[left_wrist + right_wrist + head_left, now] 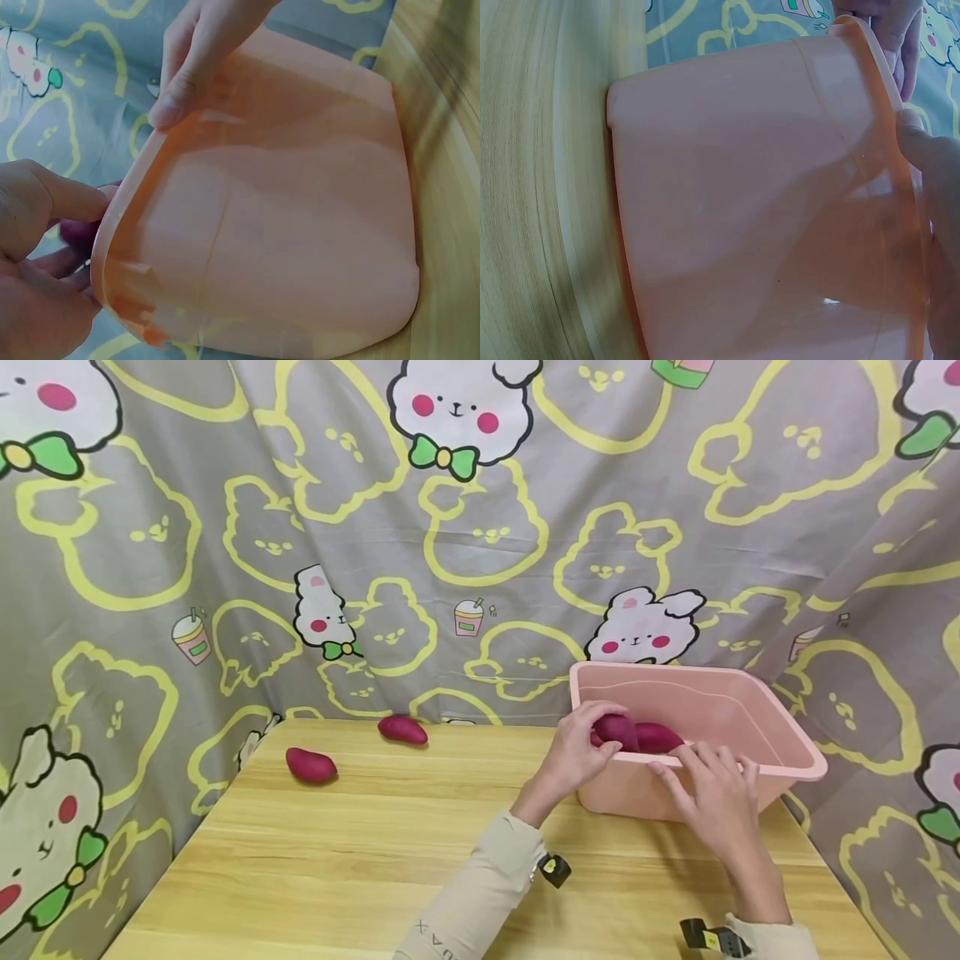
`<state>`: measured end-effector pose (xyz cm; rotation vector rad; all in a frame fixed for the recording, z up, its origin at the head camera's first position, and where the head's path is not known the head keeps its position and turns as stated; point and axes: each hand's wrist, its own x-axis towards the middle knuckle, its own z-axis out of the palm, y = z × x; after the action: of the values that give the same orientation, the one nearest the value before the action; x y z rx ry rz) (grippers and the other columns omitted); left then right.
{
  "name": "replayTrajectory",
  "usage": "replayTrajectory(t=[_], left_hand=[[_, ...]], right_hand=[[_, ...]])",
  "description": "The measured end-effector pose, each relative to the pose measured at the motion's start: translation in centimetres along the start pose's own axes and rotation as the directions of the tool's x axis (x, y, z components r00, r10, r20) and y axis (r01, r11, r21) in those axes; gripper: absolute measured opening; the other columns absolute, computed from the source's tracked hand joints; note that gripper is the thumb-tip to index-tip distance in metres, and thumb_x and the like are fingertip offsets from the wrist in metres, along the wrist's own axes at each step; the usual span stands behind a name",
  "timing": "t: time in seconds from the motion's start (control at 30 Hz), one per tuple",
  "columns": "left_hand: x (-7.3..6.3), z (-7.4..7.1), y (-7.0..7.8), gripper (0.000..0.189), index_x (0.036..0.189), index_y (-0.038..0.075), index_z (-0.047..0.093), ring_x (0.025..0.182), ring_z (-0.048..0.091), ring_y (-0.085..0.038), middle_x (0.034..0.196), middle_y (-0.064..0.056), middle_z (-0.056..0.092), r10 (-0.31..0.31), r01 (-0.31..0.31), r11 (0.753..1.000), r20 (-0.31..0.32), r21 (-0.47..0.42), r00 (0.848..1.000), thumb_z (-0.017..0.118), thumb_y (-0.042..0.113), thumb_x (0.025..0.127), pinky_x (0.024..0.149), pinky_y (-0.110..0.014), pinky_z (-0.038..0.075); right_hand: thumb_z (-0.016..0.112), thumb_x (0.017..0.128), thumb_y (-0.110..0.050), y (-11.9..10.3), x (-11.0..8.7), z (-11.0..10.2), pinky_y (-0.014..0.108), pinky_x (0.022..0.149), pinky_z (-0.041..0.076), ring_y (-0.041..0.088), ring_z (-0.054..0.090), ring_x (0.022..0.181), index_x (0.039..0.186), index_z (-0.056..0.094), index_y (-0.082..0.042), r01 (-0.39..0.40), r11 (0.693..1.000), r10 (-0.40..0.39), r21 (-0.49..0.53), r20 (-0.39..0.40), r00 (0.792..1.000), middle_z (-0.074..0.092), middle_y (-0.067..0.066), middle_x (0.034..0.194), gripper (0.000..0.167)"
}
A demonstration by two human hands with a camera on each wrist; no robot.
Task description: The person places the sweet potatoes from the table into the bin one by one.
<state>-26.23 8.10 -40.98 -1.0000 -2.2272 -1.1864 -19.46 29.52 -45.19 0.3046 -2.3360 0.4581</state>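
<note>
A pink plastic bin [712, 693] stands on the right side of the table, its near wall facing me. Just inside its near left corner my left hand [573, 750] holds a purple sweet potato [617, 732] between thumb and fingers. Another sweet potato [654, 738] lies beside it in the bin, partly hidden by the rim. With the thumb outside and the fingers over the edge, my right hand [720, 797] grips the bin's near rim. The left wrist view has the held sweet potato [79, 234] mostly behind the rim and fingers.
Two more sweet potatoes lie at the back left of the wooden table [360, 852], one near the back edge [402, 729] and one farther left [311, 766]. A grey patterned curtain [495, 543] hangs behind the table and along both sides.
</note>
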Motion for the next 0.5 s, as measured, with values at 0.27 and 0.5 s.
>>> replayTrajectory(t=[0.27,0.5], left_hand=[[-0.2,-0.1,-0.3,0.034,0.116,0.005,0.072,0.112,0.066,-0.017,0.116,-0.008,0.071,0.011,-0.012,0.999,-0.016,-0.053,1.000,0.080,-0.003,0.084,0.098,-0.020,0.047],[-0.9,-1.1,-0.7,0.030,0.116,0.007,0.072,0.080,0.062,-0.015,0.116,-0.006,0.070,-0.001,-0.005,0.993,-0.049,-0.122,0.999,0.077,-0.003,0.088,0.071,-0.019,0.052]], right_hand=[[0.075,0.092,-0.039,0.0,0.1,0.0,0.065,0.088,0.026,0.038,0.051,0.098,0.105,0.068,-0.011,-0.003,1.000,0.003,-0.008,0.009,1.000,0.063,0.012,0.102,0.032],[0.075,0.092,-0.036,0.0,0.0,-0.1,0.064,0.089,0.027,0.036,0.050,0.094,0.100,0.067,-0.012,0.001,1.000,-0.001,-0.013,0.007,1.000,0.064,0.011,0.101,0.027]])
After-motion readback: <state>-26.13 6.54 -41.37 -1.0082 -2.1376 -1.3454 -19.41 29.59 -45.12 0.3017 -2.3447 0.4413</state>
